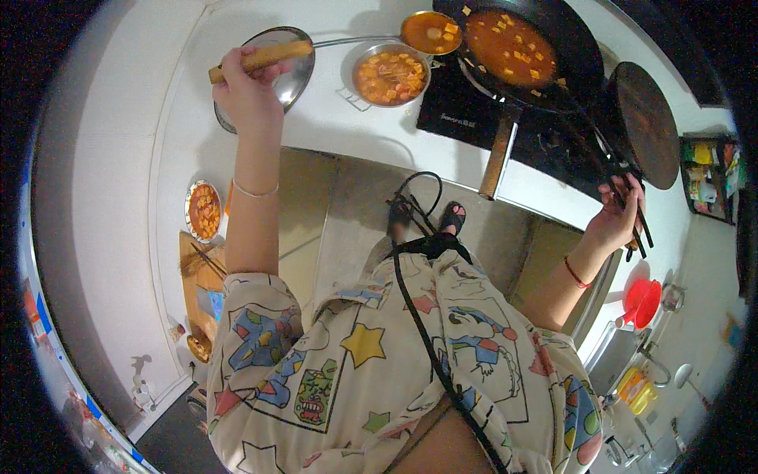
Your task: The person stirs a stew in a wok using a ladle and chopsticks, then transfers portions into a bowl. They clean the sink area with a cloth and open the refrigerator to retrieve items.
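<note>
My left hand grips the wooden handle of a metal ladle, which is filled with reddish broth and tofu cubes. The ladle's bowl hangs beside the left rim of a black wok, near a metal bowl full of tofu and pink slices in broth. More red broth with tofu cubes lies in the wok, on a black cooktop. To the right, my right hand holds dark chopsticks that slant towards the wok. Whether another utensil is in that hand, I cannot tell.
Beneath my left hand lies a glass lid. The wok's handle juts over the counter's front edge. A dark round pan or lid stands right of the cooktop. Farther off are a patterned bowl of food and a red strainer-like vessel.
</note>
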`<control>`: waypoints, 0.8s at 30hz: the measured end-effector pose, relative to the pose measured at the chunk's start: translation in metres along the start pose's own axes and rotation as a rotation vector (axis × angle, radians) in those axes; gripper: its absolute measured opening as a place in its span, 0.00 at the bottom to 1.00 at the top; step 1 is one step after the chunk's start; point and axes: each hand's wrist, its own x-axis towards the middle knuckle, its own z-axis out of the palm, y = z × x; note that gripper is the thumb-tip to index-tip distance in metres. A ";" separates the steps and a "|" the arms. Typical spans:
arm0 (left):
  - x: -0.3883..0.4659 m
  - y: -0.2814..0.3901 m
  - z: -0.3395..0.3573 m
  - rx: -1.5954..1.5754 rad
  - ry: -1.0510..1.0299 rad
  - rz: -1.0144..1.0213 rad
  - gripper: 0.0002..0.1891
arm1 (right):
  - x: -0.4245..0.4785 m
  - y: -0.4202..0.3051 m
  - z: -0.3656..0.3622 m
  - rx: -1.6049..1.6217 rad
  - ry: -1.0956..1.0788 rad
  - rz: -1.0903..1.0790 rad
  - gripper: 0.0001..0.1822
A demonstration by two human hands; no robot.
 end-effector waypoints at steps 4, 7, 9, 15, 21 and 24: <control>-0.001 0.005 -0.020 0.040 0.014 0.050 0.10 | -0.003 0.000 0.004 -0.025 0.001 -0.029 0.12; -0.003 0.001 -0.037 0.056 0.038 0.030 0.11 | -0.005 0.001 0.001 -0.026 -0.021 -0.038 0.12; -0.007 -0.006 -0.050 0.065 0.049 0.029 0.10 | -0.007 0.001 0.003 -0.026 -0.015 -0.050 0.12; -0.012 -0.038 -0.082 0.071 0.090 -0.047 0.09 | -0.020 -0.004 0.018 -0.045 0.016 -0.047 0.15; -0.015 -0.063 -0.102 0.137 -0.028 0.019 0.08 | -0.029 -0.011 0.023 -0.068 -0.028 -0.072 0.14; -0.023 -0.056 -0.095 0.207 -0.117 0.104 0.06 | -0.035 -0.015 0.030 -0.098 -0.033 -0.090 0.14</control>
